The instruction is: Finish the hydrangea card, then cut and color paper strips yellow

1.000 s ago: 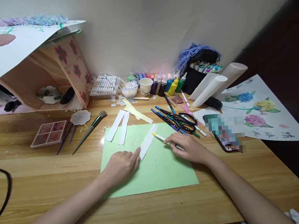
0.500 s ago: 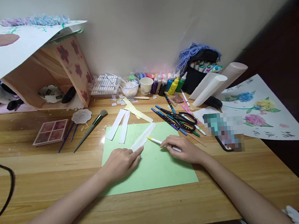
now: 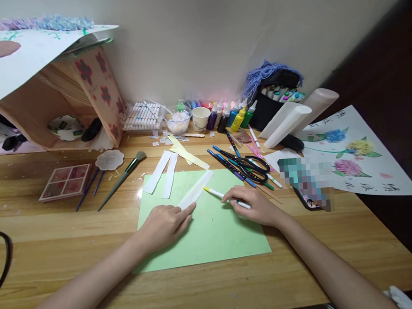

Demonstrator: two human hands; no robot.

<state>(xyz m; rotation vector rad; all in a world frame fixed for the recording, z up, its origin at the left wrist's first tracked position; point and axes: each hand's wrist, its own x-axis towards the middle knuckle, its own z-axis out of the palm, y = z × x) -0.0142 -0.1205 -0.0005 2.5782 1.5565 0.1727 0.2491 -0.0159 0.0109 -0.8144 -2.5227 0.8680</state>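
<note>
A light green sheet of paper [image 3: 215,230] lies on the wooden table in front of me. My left hand [image 3: 163,224] rests on it, fingers curled, pinching the near end of a white paper strip [image 3: 196,189] that lies slanted across the sheet. My right hand [image 3: 256,205] is closed on a white marker with a yellow tip [image 3: 216,192], its tip pointing left close to the strip. Two more white strips [image 3: 163,174] and pale yellow strips [image 3: 188,156] lie just beyond the green sheet.
Black scissors [image 3: 253,165] and loose markers lie right of the sheet. Paint bottles [image 3: 231,116], a paper cup [image 3: 201,118] and a marker tray [image 3: 142,116] line the wall. A brush [image 3: 122,179], a palette [image 3: 65,182] and a cardboard box [image 3: 66,99] are left; a flower drawing [image 3: 352,155] is right.
My left hand drew the strip's near end back and left, so it lies flatter and more slanted. My right hand moved the marker slightly left, towards the strip.
</note>
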